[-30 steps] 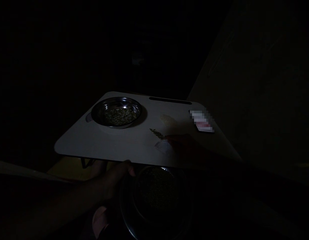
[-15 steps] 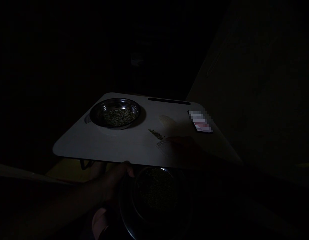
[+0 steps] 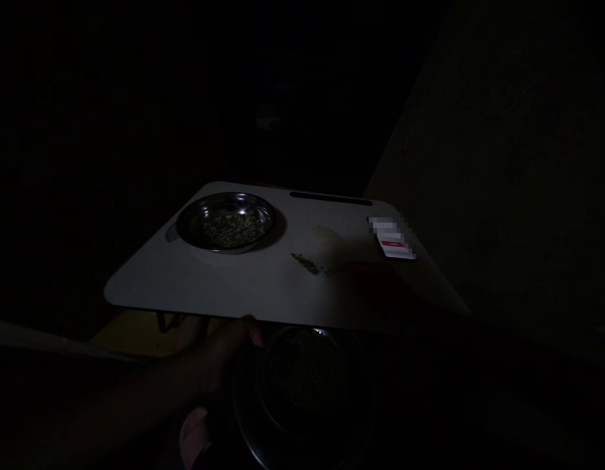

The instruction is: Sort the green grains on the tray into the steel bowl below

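Observation:
The scene is very dark. My left hand is under the near edge of the white table, its thumb at the rim of a metal bowl that holds green grains; it appears to grip this bowl. My right hand is over the table's right half, almost lost in shadow, so its fingers do not show clearly. Just left of it is a small heap of green grains. Behind that heap is a pale patch of grains. A second metal bowl with mixed green and pale grains stands on the table's left.
The white folding table has a dark slot along its far edge. A phone with a lit, blurred screen lies at the right. A wall rises on the right. A black table leg shows below the near left edge.
My right hand has shifted slightly right, away from the green heap, and is darker. The phone screen shows a brighter red bar. My left hand and the bowls stay put.

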Demonstrator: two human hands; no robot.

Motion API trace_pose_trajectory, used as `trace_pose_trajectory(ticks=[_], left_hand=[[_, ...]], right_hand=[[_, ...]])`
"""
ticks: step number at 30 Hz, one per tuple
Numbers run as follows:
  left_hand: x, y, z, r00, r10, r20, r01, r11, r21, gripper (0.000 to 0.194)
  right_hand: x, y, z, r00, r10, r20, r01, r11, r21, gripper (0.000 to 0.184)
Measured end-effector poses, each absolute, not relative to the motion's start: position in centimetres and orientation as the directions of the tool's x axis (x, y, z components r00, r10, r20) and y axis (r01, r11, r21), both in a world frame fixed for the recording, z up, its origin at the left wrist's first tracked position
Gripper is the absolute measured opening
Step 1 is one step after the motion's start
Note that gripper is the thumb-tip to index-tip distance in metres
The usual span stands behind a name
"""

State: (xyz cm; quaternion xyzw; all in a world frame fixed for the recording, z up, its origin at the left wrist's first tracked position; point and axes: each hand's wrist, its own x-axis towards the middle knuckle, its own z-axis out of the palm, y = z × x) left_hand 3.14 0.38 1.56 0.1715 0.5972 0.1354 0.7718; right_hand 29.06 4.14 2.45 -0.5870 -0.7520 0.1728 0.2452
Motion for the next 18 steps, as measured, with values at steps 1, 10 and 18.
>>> trace_pose_trajectory(ticks=[1, 10, 18], left_hand=[[3.2, 0.4, 1.6, 0.244, 0.412, -0.878, -0.008, 0.906, 0.423, 0.008], [3.2, 0.4, 1.8, 0.258, 0.439, -0.861, -0.035, 0.895, 0.445, 0.007], [3.2, 0.3, 1.7, 0.261, 0.415, -0.872, -0.040, 0.907, 0.420, 0.003]], right_hand=[[29.2, 4.2, 2.4, -0.187, 0.969, 0.159, 0.796, 0.245, -0.554, 0.029], [27.7, 3.6, 3.4, -0.201, 0.971, 0.132, 0.781, 0.240, -0.576, 0.030], [27.2, 3.7, 3.9, -0.210, 0.974, 0.081, 0.810, 0.220, -0.543, 0.028]])
